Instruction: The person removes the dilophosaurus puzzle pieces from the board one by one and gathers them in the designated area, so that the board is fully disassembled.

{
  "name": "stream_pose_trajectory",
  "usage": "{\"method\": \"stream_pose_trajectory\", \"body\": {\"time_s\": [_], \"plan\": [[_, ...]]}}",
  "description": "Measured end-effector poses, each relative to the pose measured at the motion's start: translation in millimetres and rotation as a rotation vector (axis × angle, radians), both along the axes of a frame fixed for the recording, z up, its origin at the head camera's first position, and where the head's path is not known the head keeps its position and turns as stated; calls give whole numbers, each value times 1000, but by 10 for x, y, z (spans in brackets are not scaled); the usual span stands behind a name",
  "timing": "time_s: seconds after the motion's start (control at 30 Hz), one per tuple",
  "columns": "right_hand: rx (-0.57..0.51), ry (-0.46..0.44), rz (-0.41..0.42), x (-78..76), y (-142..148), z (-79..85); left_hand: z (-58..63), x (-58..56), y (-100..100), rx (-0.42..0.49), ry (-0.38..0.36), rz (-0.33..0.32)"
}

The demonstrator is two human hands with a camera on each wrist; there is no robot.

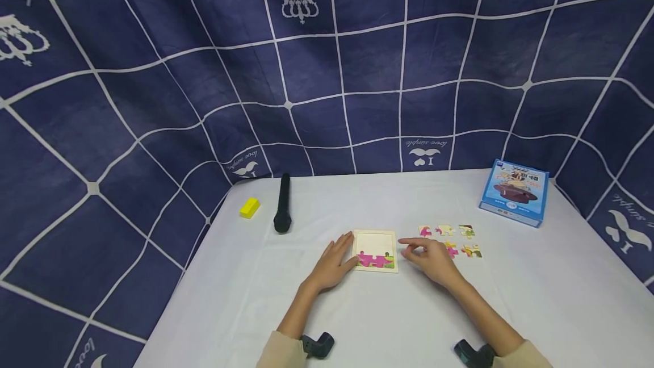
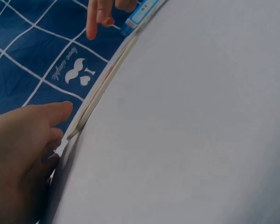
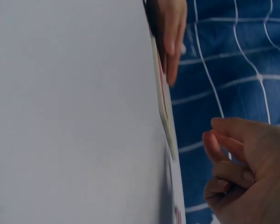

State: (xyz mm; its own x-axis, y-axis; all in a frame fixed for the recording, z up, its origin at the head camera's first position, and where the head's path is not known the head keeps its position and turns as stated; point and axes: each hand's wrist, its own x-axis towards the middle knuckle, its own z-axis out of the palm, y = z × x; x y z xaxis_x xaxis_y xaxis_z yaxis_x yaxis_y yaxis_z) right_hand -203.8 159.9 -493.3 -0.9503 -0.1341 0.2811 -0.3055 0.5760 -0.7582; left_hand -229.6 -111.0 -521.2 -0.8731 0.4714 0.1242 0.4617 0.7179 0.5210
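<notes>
A square puzzle tray [image 1: 375, 231] with a pale wooden rim lies on the white table. Along its near side sit joined pink and green puzzle pieces [image 1: 377, 260]; the bare board shows above them. My left hand [image 1: 331, 266] rests at the tray's left edge, fingers fairly straight, thumb by the lower left corner. Just off the right edge hovers my right hand [image 1: 433, 260], loosely bent, with nothing seen between thumb and fingers. Beyond it lie several loose puzzle pieces [image 1: 445, 230] in two rows, partly hidden by that hand. Both wrist views show the tray only edge-on.
A blue picture box [image 1: 516, 192] lies at the back right of the table [image 1: 378, 322]. Toward the back left are a black microphone [image 1: 283, 209] and a small yellow block [image 1: 250, 208]. A dark blue checked cloth [image 1: 368, 72] hangs behind the table and along its sides.
</notes>
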Motion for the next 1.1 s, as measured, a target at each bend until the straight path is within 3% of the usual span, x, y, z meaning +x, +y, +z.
{"method": "stream_pose_trajectory", "body": {"time_s": [0.23,0.37,0.53,1.1], "plan": [[61,105,114,-68,-510,-52,-7,-12,-70,16,11,-55],[131,108,151,-89,-666,-102,-20,-2,-49,1,46,-69],[145,67,146,-106,-724,-161,-18,29,-28,-47,66,-66],[218,89,158,-143,-775,-212,1,57,-76,-78,110,-79]]}}
